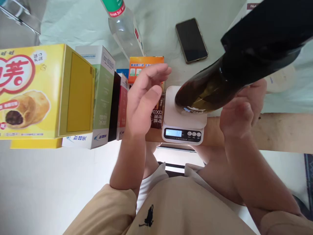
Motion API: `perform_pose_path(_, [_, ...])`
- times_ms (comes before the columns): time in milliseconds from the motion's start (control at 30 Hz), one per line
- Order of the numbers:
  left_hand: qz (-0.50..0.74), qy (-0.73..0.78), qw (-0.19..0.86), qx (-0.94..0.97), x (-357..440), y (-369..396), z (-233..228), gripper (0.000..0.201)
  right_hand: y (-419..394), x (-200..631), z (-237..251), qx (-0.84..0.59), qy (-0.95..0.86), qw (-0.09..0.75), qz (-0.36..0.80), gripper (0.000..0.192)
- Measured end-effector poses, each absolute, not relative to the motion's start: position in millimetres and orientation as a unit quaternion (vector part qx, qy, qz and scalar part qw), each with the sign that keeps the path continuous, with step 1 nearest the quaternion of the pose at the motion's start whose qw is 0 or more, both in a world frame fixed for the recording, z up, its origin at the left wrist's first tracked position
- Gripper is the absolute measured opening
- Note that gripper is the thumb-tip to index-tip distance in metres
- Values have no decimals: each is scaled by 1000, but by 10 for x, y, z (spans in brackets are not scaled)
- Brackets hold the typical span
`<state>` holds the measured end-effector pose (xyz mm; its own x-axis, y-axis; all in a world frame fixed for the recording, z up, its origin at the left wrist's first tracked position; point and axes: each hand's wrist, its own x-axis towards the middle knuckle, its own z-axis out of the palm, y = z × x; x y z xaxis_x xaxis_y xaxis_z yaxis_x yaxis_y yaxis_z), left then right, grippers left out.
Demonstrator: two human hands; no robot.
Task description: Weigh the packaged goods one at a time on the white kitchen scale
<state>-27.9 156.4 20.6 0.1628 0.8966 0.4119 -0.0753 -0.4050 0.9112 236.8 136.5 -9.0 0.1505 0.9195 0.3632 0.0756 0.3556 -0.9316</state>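
Note:
A tall dark glass bottle [202,88] stands on the white plate of a small digital kitchen scale [184,122], leaning across the view toward the camera. Lit digits show on the scale's display. To the left of the scale, my left hand [146,94] is open with loosely bent fingers, in front of an orange box [146,60] and over a brown cocoa snack packet [157,114]. My right hand [241,111] is to the right of the bottle, thumb and some fingers apart; the bottle covers part of it. Neither hand visibly holds anything.
At left stand a yellow pastry box [78,94], a green-and-white carton [104,98] and a red-and-white box [123,107]. A clear bottle with a green top [124,32] and a phone [192,40] are farther back. The wooden table edge [281,130] runs along the front.

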Motion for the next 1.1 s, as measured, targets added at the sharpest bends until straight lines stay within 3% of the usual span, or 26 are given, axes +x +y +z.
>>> perform_pose_path(133, [577, 295, 462, 606, -299, 1572, 194, 46, 1387, 2327, -204, -428, -529, 652, 335, 71])
perform_pose_path(300, [563, 353, 480, 573, -210, 1522, 228, 39, 1419, 2318, -301, -406, -550, 650, 332, 71])
perform_pose_path(533, [501, 389, 468, 615, -158, 1526, 220, 50, 1407, 2321, -272, -416, -553, 643, 329, 62])
perform_pose_path(800, [512, 351, 481, 619, -129, 1471, 184, 47, 1416, 2297, -339, -416, -547, 649, 327, 65])
perform_pose_path(1100, [411, 348, 482, 691, -84, 1414, 337, 75, 1408, 2218, -87, -376, -573, 653, 322, 60])
